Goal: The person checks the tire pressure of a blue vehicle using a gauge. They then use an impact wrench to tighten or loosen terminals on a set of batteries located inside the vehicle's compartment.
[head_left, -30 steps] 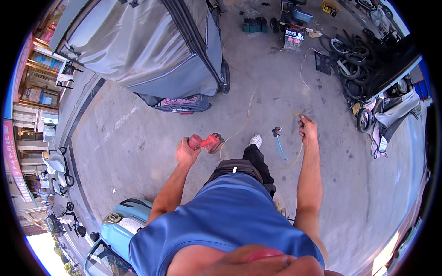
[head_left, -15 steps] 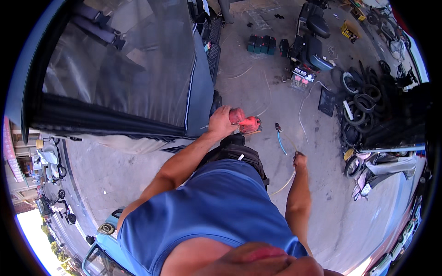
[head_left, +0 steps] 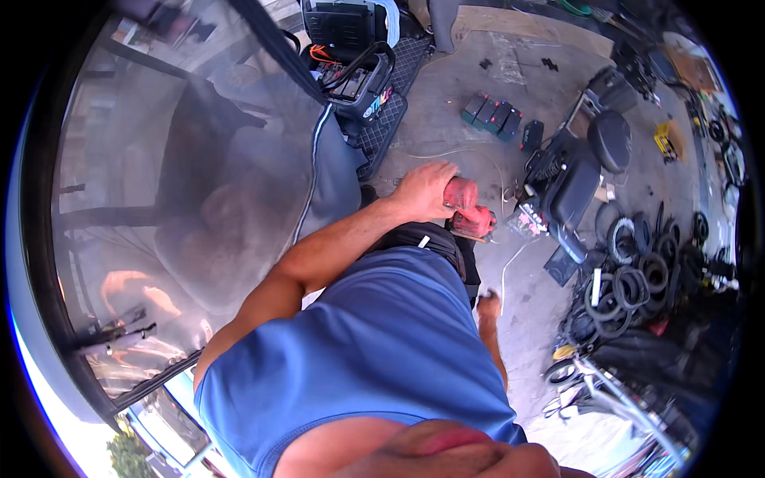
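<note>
At the far left a big clear plastic panel (head_left: 119, 191) in a dark frame fills the view, clouded with reflections, and below it some greenery (head_left: 130, 456) shows in bright light. To the panel's right comes grey fabric (head_left: 335, 187); farther off, an open black compartment (head_left: 351, 84) shows orange wires (head_left: 322, 54) inside, next to a dark footboard (head_left: 373, 147) with a raised pattern. The left hand (head_left: 426, 191) reaches across in front of the blue top (head_left: 366, 334), its fingers closed around one end of a red power tool (head_left: 472, 213), which is held up over the ground near the dark waist pouch (head_left: 410, 237). The floor (head_left: 434, 127) is grey concrete, scuffed and stained, and beyond the tool a row of dark green blocks (head_left: 490, 118) sits on it. The right hand (head_left: 488, 304) is low beside the body, small and partly shadowed; whether it grips anything I cannot tell. Farther right a white cord (head_left: 504, 276) lies on the concrete, near black padded seats (head_left: 575, 187) and a flat black sheet (head_left: 562, 264). Next is a heap of overlapping black tyres (head_left: 629, 275), with a metal frame (head_left: 629, 398) on its nearer side. A yellow crate (head_left: 664, 143) stands farther back, and along the curved right edge crowd more parts, too small to make out.
</note>
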Demonstrator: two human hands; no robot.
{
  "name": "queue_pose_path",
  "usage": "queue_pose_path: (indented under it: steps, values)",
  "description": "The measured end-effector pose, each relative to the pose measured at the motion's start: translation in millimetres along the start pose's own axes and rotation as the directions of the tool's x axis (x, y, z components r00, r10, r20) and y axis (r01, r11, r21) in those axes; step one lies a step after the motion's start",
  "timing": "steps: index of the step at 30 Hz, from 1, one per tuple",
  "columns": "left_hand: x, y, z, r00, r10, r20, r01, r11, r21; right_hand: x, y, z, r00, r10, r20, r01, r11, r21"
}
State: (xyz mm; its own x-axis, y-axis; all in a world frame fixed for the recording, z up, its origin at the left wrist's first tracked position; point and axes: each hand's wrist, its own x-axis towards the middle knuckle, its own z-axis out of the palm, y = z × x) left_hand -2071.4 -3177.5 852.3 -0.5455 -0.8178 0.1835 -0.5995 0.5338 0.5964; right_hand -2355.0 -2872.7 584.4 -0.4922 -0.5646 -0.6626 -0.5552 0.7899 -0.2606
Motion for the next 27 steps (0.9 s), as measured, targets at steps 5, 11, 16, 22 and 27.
queue_pose_path:
  steps: [5, 11, 16, 22, 27]
  values:
    - [117, 2, -31, 0.998, -0.040, 0.046, 0.040, 0.999, 0.007, 38, -252, -216, 0.727, -0.684, -0.068, 0.686, 0.727, 0.018]
    - [222, -25, -97, 1.000, 0.029, 0.003, -0.029, 0.996, 0.084, 69, -401, -330, 0.428, -0.904, -0.017, 0.904, 0.428, 0.003]
    - [285, -61, -63, 0.979, 0.047, 0.199, -0.036, 0.998, -0.059, 126, -462, -291, 0.551, -0.817, 0.167, 0.691, 0.560, 0.457]
    - [343, -133, 6, 0.977, 0.058, 0.204, 0.055, 0.859, -0.508, 201, -449, -246, 0.645, -0.736, 0.205, 0.376, 0.540, 0.753]
    - [370, -273, 34, 0.880, -0.419, 0.225, 0.471, 0.706, -0.529, 252, -468, -241, 0.853, -0.373, 0.364, -0.131, 0.523, 0.842]
